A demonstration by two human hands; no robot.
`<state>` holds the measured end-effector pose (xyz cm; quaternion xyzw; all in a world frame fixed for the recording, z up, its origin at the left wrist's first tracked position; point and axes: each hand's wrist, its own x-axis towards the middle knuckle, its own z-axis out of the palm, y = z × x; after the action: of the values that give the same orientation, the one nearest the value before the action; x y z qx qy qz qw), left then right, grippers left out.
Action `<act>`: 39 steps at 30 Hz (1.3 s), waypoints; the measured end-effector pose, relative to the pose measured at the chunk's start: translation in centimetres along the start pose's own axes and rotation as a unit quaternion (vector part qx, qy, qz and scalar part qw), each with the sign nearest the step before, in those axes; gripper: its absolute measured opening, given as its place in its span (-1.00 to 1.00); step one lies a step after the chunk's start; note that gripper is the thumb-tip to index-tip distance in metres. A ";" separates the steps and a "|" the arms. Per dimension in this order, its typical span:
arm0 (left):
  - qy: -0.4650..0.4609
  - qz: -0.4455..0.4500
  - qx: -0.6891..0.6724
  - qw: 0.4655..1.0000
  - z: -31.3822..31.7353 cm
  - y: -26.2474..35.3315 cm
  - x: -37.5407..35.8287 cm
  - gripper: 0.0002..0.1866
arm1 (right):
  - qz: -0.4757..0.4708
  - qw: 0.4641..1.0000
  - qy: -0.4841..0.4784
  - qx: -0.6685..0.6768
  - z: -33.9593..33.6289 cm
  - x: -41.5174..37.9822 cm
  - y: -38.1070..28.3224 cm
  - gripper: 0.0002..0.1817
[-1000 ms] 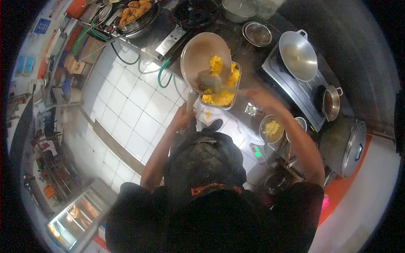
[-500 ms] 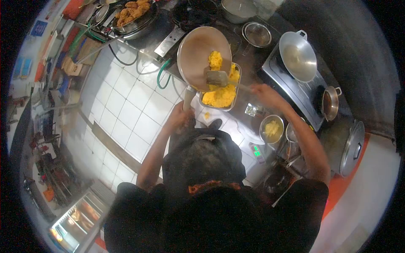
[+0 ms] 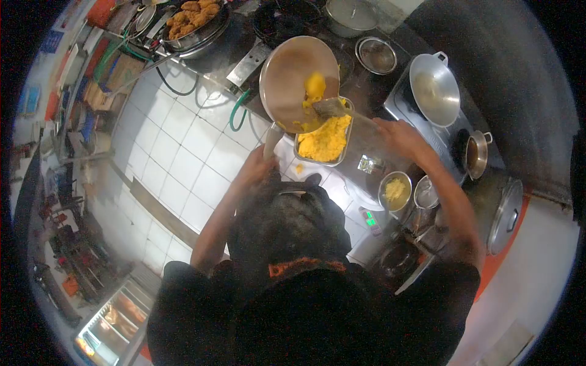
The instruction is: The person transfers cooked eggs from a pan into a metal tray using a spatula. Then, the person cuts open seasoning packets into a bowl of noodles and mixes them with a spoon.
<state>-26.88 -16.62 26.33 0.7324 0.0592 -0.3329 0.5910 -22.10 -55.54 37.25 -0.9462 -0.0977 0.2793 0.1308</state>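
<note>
My left hand (image 3: 261,165) is closed around the handle of a beige-lined frying pan (image 3: 285,76), which is tipped over a metal tray (image 3: 333,162). A small clump of yellow scrambled egg (image 3: 315,86) sits inside the pan. More egg (image 3: 325,139) is heaped in the tray, which the pan's rim partly overlaps. My right hand (image 3: 403,139) grips the handle of a spatula (image 3: 329,108). The blade is at the pan's lower right edge, over the tray, and looks slightly blurred.
Right of the tray are a bowl of yellow food (image 3: 395,190) and a scale with a green display (image 3: 370,221). A pale wok (image 3: 434,85) rests on a stove, beside a small saucepan (image 3: 477,155). Fried pieces (image 3: 191,19) fill a pan at upper left.
The spatula and my right hand have shifted right and slightly down, toward the tray. The clump in the pan has changed shape. The pan stays tilted in my left hand.
</note>
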 end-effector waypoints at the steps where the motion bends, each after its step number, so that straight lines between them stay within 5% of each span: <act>1: 0.005 0.008 0.001 1.000 0.1 0.5 -0.1 -0.73 | -0.034 0.999 0.023 0.030 0.1 0.1 0.0 -0.61; 7: -0.006 -0.026 0.013 1.000 -0.5 0.7 0.6 -0.69 | 0.069 0.997 0.020 0.009 0.9 1.4 -2.0 -0.61; 14: -0.005 -0.002 0.013 1.000 -0.7 0.0 1.5 -0.64 | 0.069 0.996 0.061 -0.015 1.2 1.7 -3.1 -0.61; 18: -0.002 0.024 0.027 0.999 -1.0 -2.5 3.0 -0.65 | 0.073 0.997 0.007 0.037 2.7 3.1 -1.9 -0.66; 20: 0.006 0.117 0.046 0.992 -1.2 -3.8 3.6 -0.67 | 0.075 0.995 0.007 0.065 2.8 2.9 -2.4 -0.65; 23: 0.001 0.045 0.057 0.997 -1.3 -1.8 2.6 -0.68 | 0.043 0.978 -0.065 0.194 2.0 4.1 -2.5 -0.66; 29: 0.022 0.083 0.112 0.990 -1.8 -4.9 2.7 -0.67 | 0.126 0.897 -0.169 0.389 1.8 4.2 -4.4 -0.73; 33: 0.051 0.104 0.155 0.981 -2.0 -5.1 2.4 -0.69 | 0.158 0.798 -0.236 0.532 3.2 5.0 -3.8 -0.74; 35: 0.023 0.028 0.103 0.994 -2.0 -4.0 1.6 -0.63 | 0.164 0.763 -0.257 0.570 4.1 5.3 -3.0 -0.75; 39: 0.025 0.022 0.084 0.996 -2.1 -3.4 1.0 -0.66 | 0.172 0.654 -0.287 0.678 5.2 5.1 -2.8 -0.78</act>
<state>-26.81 -14.06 23.14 0.7888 0.0292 -0.3052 0.5327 -21.07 -50.59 31.25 -0.4667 0.2504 0.5434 0.6512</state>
